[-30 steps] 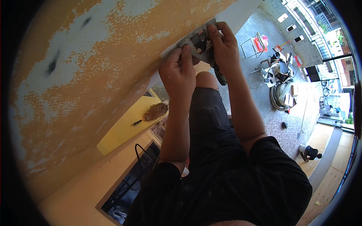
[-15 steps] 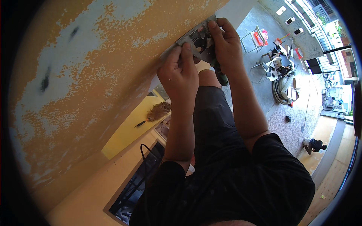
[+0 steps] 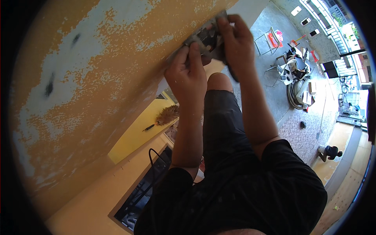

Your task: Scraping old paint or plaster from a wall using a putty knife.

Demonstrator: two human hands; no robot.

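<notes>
Both my hands are raised at a flat grey plate [image 3: 207, 36], its face worn and dark-stained, close by the patchy orange wall [image 3: 129, 74]. The thumb and fingers of my left hand [image 3: 187, 72] pinch its near left edge. At its far right end, my right hand [image 3: 238, 45] grips it with the thumb on top; these fingers are slightly blurred. A dark part of the tool hangs beneath my right palm, mostly hidden. I cannot tell what kind of tool it is.
Below the wall, a yellow ledge [image 3: 129, 143] bears a brown feather duster [image 3: 168, 114]. A black cable [image 3: 150, 156] loops beside my left arm. On the floor stand a folding chair [image 3: 270, 41] and a heap with a coiled hose [image 3: 293, 96]. Another person [image 3: 331, 152] crouches far right.
My right hand has shifted slightly up along the plate's end, and the dark green handle below it shows less. My left hand keeps its pinch. The background has slid a little rightward.
</notes>
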